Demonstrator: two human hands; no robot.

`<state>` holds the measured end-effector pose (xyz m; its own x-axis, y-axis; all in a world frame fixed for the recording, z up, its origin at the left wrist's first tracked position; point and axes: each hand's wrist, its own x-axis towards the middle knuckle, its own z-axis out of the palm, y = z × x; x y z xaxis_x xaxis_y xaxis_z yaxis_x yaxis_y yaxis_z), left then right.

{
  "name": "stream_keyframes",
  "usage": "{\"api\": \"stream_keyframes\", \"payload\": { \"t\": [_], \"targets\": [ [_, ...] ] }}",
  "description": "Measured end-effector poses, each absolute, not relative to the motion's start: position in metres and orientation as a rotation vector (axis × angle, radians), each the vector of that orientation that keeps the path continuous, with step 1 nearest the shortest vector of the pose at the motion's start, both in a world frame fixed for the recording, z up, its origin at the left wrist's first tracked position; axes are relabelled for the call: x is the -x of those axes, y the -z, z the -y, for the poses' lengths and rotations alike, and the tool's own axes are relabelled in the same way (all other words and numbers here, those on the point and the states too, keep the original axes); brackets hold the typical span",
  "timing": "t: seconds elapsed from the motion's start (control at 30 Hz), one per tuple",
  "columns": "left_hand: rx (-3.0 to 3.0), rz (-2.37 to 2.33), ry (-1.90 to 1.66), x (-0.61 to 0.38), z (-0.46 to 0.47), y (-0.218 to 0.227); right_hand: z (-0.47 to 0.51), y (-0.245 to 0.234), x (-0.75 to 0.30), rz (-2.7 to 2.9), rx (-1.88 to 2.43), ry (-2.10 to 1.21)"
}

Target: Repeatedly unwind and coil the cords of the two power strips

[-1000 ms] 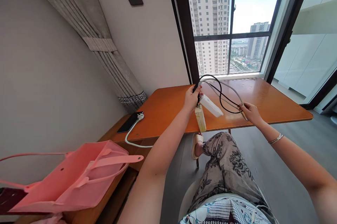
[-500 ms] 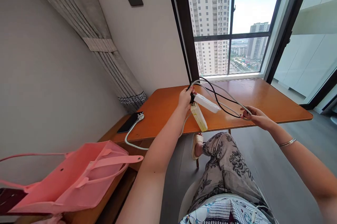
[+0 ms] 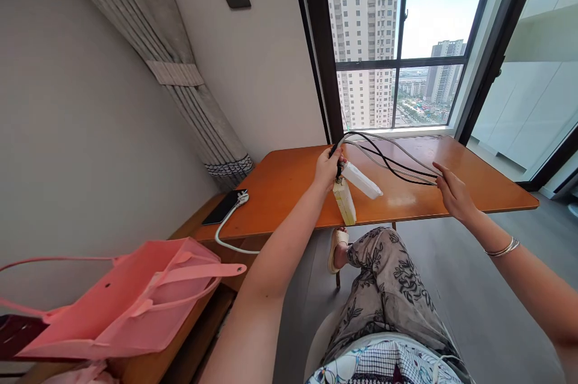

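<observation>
My left hand (image 3: 328, 168) is closed around the gathered ends of grey and black cables (image 3: 392, 161) above the orange table (image 3: 289, 191). Two white power strips (image 3: 361, 181) hang from that grip, one pointing right, the other, yellowed one (image 3: 344, 202) hanging down past the table's front edge. The cables run in a long loop to the right over the tabletop. My right hand (image 3: 454, 194) is at the far end of that loop with its fingers stretched out against the cables.
A dark phone (image 3: 223, 207) lies on a lower wooden ledge at the left, with a white cable (image 3: 226, 229) plugged in. A pink tote bag (image 3: 121, 303) sits at the near left. My crossed legs are under the table edge. A window is behind the table.
My right hand has slid right along the cable loop and opened its fingers. The loop has stretched out flatter over the table. My left hand has stayed near the same spot.
</observation>
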<state>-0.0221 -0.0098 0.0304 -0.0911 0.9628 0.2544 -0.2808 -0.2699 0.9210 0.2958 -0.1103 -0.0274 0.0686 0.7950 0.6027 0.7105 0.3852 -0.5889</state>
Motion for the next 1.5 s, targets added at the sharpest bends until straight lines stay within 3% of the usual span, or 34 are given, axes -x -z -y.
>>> {"api": "stream_keyframes", "payload": {
  "t": [0.17,0.33,0.5,0.7,0.8,1.07,1.3,1.5],
  "targets": [
    [-1.263,-0.923,-1.579,0.016,0.016,-0.033,0.130,0.003,-0.272,2.067,1.573,0.327],
    [-1.433,-0.928,-1.518,0.003,0.024,-0.036,0.144,-0.036,-0.232,2.516,1.500,0.509],
    [-1.620,-0.885,-1.400,-0.013,0.035,-0.040,0.143,-0.093,-0.193,2.736,1.027,0.128],
    [-1.606,-0.778,-1.273,-0.028,0.048,-0.040,0.103,-0.129,-0.164,2.211,0.793,-0.756],
    [-1.536,-0.754,-1.242,-0.030,0.049,-0.038,0.079,-0.130,-0.156,1.822,0.761,-0.999],
    [-1.462,-0.651,-1.235,-0.028,0.040,-0.031,0.044,-0.133,-0.142,1.136,0.794,-0.995],
    [-1.751,-0.589,-1.155,-0.024,0.042,-0.035,0.041,-0.133,-0.136,1.077,0.945,-0.949],
    [-1.657,-0.802,-1.112,-0.029,0.050,-0.039,0.043,-0.135,-0.160,1.261,1.003,-1.147]
  ]
}}
